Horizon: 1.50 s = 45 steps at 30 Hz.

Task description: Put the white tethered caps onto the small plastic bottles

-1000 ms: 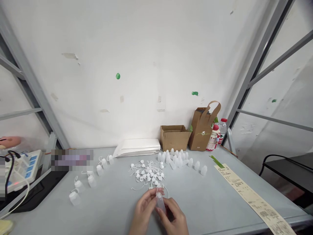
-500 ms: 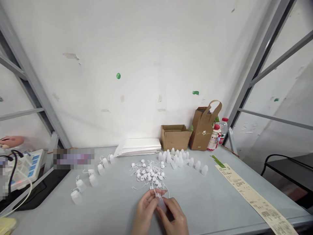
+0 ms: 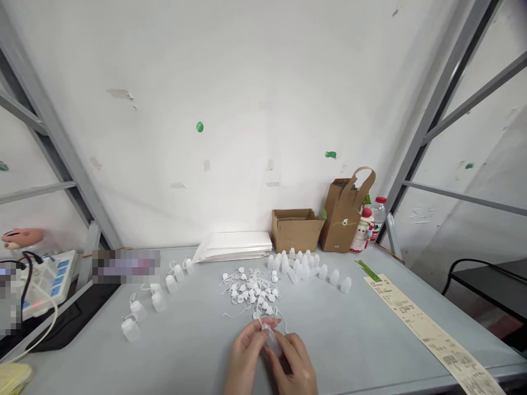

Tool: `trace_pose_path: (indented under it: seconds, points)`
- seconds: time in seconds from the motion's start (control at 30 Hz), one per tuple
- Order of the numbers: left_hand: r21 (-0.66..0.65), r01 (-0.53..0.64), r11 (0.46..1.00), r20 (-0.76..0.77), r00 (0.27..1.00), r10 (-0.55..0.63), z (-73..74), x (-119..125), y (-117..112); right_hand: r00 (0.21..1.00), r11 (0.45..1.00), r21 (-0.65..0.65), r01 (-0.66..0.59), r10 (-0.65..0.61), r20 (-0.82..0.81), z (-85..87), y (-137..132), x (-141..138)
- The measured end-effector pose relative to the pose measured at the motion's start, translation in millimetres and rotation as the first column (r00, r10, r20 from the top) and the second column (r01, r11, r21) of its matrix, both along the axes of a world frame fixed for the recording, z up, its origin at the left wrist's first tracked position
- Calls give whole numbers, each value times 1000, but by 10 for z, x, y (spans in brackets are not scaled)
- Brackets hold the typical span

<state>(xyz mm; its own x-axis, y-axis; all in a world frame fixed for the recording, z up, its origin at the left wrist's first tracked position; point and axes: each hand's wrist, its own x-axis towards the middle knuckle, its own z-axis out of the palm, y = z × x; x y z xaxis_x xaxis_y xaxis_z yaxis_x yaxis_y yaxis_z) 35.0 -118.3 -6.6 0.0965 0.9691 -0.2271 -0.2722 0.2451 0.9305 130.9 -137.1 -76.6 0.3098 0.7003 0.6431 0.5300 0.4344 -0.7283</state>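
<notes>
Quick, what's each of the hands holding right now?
Left hand: closed on the upper end of a small translucent bottle.
Right hand: closed on the same bottle, lower down.

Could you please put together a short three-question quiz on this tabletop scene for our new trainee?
1. What small thing is at the fingertips of the left hand and the right hand?
2. True or false: the long paper strip lies to the right of the heap of white caps in the picture.
3. Fill in the blank: the open cardboard box stands just left of the brown ____.

Key:
1. A small translucent bottle.
2. True.
3. Carrier bag.
</notes>
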Motion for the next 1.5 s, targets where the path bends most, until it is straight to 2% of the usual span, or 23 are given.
trace_pose_path:
  seconds: [0.2,0.33,0.5,0.8,1.03,1.13,1.23,1.37,1.5]
  points:
    - [-17,-3,1000,40,999,4,13,-15,-4,997,998,-54,-23,19,-69,19,-13,-13]
    - [-1,13,1000,61,998,-13,39,-17,-8,985,981,-163,-109,84,-149,70,-18,26]
    - [-42,43,998,141,989,-36,70,7,15,970,943,-279,-181,125,-207,150,-15,85]
    - [-140,112,984,289,955,-68,63,-7,35,927,932,-267,-247,147,-344,132,2,101]
    - [-94,219,971,411,897,-162,-7,10,47,873,914,-261,-311,166,-459,77,19,96]
    - [-51,197,979,408,899,-160,-9,25,40,869,917,-262,-302,152,-471,78,21,90]
    - [-78,150,986,383,917,-109,-24,60,26,909,930,-271,-247,126,-396,104,11,86]
    - [-146,89,985,383,923,-27,-71,119,6,946,954,-274,-124,30,-323,130,-2,70]
    - [-123,68,990,381,925,-16,-108,134,9,945,964,-242,-110,27,-326,127,0,45]
